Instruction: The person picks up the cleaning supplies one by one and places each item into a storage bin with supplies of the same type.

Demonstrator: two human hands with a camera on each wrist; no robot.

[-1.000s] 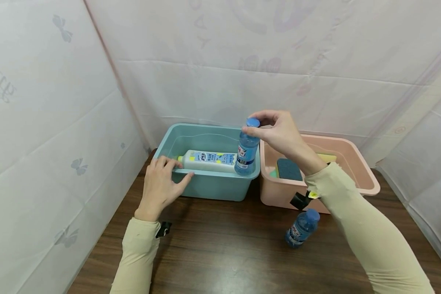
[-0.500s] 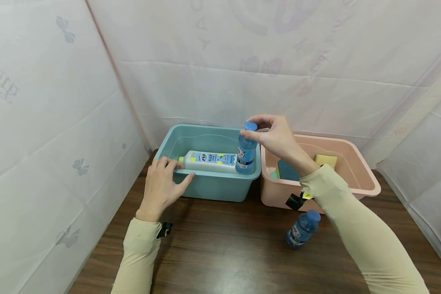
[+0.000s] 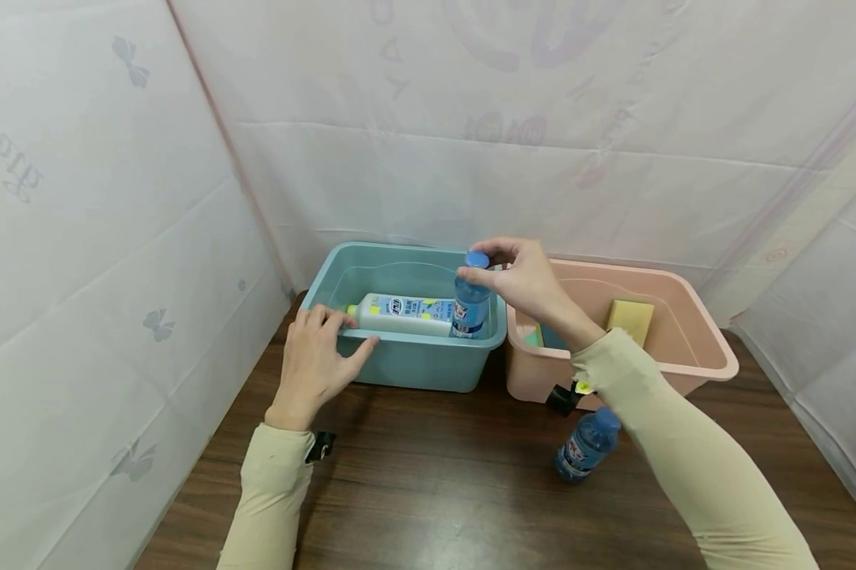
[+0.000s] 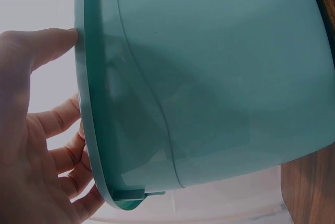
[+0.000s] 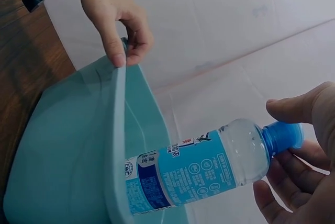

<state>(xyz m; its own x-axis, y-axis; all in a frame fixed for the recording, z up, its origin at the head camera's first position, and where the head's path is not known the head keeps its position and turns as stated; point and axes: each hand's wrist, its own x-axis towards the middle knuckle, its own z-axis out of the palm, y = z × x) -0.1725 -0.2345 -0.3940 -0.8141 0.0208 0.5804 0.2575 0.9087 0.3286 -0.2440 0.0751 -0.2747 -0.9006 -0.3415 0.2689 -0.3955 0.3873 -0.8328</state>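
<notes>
My right hand (image 3: 530, 281) holds a clear blue bottle (image 3: 469, 305) by its blue cap, thumb on one side and fingers on the other. The bottle stands nearly upright inside the right end of the teal basin (image 3: 399, 360), its base hidden by the front wall. Beside it in the basin lies a white detergent bottle (image 3: 402, 314) with a yellow-green cap. My left hand (image 3: 313, 360) grips the basin's front rim near its left corner, fingers over the edge and thumb at the outer side, as the right wrist view also shows.
A pink basin (image 3: 691, 332) stands right of the teal one, holding a yellow sponge (image 3: 630, 319) and another sponge (image 3: 552, 339) partly behind my right wrist. A second blue bottle (image 3: 587, 445) stands on the brown table (image 3: 428, 475). White printed sheeting (image 3: 399, 158) rises behind and at both sides.
My right hand has moved down and a little left, lowering the blue bottle deeper into the teal basin. More of the yellow sponge shows. My left hand stays at the rim.
</notes>
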